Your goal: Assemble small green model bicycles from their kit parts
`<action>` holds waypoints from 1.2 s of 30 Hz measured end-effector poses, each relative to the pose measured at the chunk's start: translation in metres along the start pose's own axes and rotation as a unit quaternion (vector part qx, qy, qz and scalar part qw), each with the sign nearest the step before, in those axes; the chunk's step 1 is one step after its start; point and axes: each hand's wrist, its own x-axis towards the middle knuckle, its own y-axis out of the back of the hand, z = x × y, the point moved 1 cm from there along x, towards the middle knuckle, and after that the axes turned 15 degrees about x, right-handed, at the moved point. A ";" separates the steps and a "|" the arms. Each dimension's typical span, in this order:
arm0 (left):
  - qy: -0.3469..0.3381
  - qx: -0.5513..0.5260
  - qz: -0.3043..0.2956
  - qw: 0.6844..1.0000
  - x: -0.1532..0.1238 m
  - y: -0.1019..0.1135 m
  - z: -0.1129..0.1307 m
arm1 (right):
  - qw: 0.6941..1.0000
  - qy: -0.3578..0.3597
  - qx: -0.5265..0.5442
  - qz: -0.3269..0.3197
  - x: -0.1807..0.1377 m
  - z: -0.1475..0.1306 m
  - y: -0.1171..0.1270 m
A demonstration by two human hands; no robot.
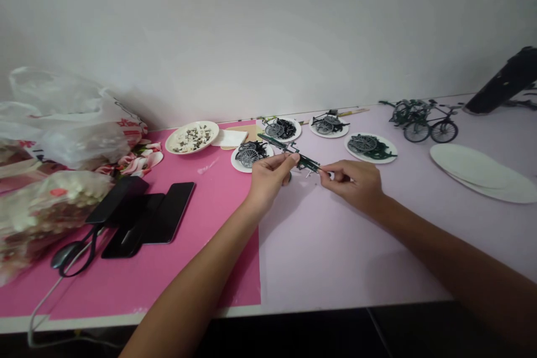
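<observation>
Between both hands, above the table, is a dark green toy bicycle frame (pixel 308 164). My left hand (pixel 274 174) pinches it near its middle, and the thumb and fingers of my right hand (pixel 350 180) close on its right end. Just behind my left hand stands a small white plate (pixel 237 166) with black parts and grey spoked wheels (pixel 248 155). Farther back are two more plates of wheels and black parts. To the right, another plate (pixel 392 158) holds grey wheels and dark green parts (pixel 375 151).
Assembled toy bicycles (pixel 430 123) stand at the back right, near white oval plates (pixel 503 179) and a black cylindrical object (pixel 499 84). On the left lie black phones (pixel 172 215), a cable (pixel 42 305), plastic bags (pixel 71 117) and a plate of small pieces (pixel 170 144).
</observation>
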 end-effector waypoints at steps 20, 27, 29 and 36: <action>0.038 -0.033 -0.011 0.999 0.001 -0.008 -0.016 | 0.999 0.012 0.023 -0.025 -0.002 -0.002 0.000; 0.042 -0.043 0.011 0.998 0.011 0.003 -0.021 | 0.997 0.051 0.051 -0.030 -0.003 -0.005 0.003; 0.036 -0.036 0.020 0.999 0.015 0.008 -0.024 | 0.997 0.043 0.065 -0.024 -0.004 -0.007 0.004; 0.021 0.016 0.079 0.997 0.022 0.015 -0.027 | 0.988 -0.094 0.113 -0.048 -0.009 -0.001 0.001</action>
